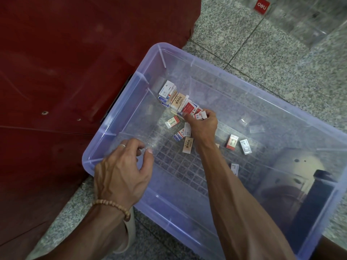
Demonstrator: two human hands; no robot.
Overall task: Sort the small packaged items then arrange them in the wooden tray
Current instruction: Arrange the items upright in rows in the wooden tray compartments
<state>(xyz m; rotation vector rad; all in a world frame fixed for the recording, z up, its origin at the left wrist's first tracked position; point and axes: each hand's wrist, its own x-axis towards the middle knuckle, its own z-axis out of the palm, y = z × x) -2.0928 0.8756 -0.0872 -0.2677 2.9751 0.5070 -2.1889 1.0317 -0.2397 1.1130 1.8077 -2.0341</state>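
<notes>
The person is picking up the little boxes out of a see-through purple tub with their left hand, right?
Not quite: it is the right hand that grips the little boxes, as the head view shows. The left hand only rests at the near edge of the see-through purple tub and holds none. The rest is right: the boxes do lie in that tub.

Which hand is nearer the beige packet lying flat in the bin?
Right. The right hand is just above the beige packet; the left hand is farther left, at the bin's rim.

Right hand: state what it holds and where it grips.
The right hand grips a few small packets inside the clear bin, fingers curled over their tops. Exact count unclear.
</notes>
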